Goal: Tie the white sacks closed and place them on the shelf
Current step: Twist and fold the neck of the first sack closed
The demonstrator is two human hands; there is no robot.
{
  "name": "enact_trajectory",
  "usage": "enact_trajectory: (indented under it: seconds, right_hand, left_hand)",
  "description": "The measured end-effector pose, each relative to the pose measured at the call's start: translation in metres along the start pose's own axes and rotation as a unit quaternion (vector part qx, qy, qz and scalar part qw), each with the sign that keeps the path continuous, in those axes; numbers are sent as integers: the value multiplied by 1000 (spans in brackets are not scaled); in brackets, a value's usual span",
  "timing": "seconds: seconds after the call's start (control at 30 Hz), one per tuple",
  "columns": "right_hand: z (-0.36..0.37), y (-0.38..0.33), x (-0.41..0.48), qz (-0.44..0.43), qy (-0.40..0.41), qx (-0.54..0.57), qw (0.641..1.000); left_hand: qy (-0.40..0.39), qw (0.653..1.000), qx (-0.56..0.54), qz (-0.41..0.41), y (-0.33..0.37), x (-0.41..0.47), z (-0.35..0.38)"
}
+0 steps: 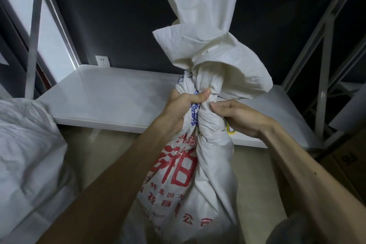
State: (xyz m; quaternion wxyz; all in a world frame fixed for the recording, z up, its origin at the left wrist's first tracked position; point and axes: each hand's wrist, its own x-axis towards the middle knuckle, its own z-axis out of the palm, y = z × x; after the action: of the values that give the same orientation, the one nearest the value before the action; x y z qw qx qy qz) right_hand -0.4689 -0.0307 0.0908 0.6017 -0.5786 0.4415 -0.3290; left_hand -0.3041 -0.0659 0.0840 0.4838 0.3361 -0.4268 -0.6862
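A: What's the biggest thing around the grip?

B: 1 white shelf board [111,93], running behind and to both sides of the gripped neck, with grey metal uprights at either end.

A: And how many sacks?

B: 2. The sack [190,184] with red print hangs straight below the grip, bulging, standing on the beige floor [99,154] in front of the board. Its loose mouth flares up above the grip in crumpled white folds. The second sack [25,144] lies well to the left of the grip, its top against the board's front edge.

A: What's inside them?

B: I can't tell. Both look full, but the cloth hides the contents.

A: How many hands?

B: 2, both bare and both on the same gathered neck. The left hand [184,105] is clenched round it from the left, with the thumb pressed across the front. The right hand [235,117] comes in from the right just below that thumb, its fingers curled onto the bunched cloth. Blue print shows between them. Whether a cord is there I can't tell.

A: Smaller things?

B: 1 cardboard box [348,156] low to the right of the grip. 1 wall socket [102,61] on the dark wall, up and left of it. 1 yellow thing [230,131] just under the right hand, mostly hidden.
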Motion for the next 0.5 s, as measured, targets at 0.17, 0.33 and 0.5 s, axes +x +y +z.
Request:
enact_trajectory:
  seconds: [0.17,0.33,0.5]
  right_hand:
    - [6,9,4,-47,65,57,995]
    - [18,13,13,-58,210,86,972]
    - [18,20,21,-50,387,-227,892]
  left_hand:
    - [-13,1000,7,5,1,0,0]
    - [33,998,-31,-31,-5,7,4]
    - [56,994,-28,-90,-18,14,9]
